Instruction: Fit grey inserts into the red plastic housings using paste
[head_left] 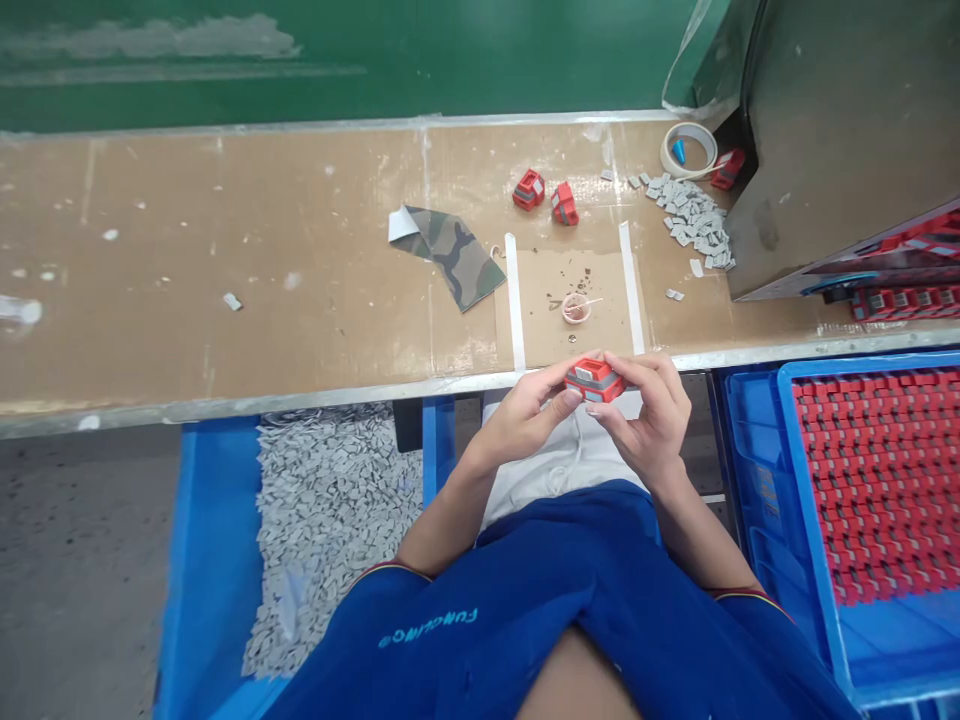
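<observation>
At the bench's (300, 340) front edge, in both hands, just over the lap: one red part (595, 380). Grey band round its middle, rectangular recess on top, pale patch on the near side.

Left hand (525, 415) has the part's left end pinched, thumb on the near face, fingers behind. Right hand (651, 415) has the right end, index along the top corner, thumb low on the near side. Both grips narrow, closed on the part. Exact contact of the far fingers hidden, can't tell.

Straight ahead on the bench: small cup (576, 308) with a thin stick (592, 301) across it, dark crumbs about, between two white strips (515, 300). Left of those, a camo cloth (465, 262), folded over at one end. Behind the cup, two more red pieces (529, 189), near each other, apart.

Right side of bench: pile of grey chips (697, 218), tape roll (679, 172) just behind it with a blue cone (679, 151) inside the ring, metal box (832, 130) next to that.

Below bench, left: blue bin (206, 560) with loads of grey tabs (337, 520). Right: blue crate (814, 520), red units (885, 480) in tight rows.
</observation>
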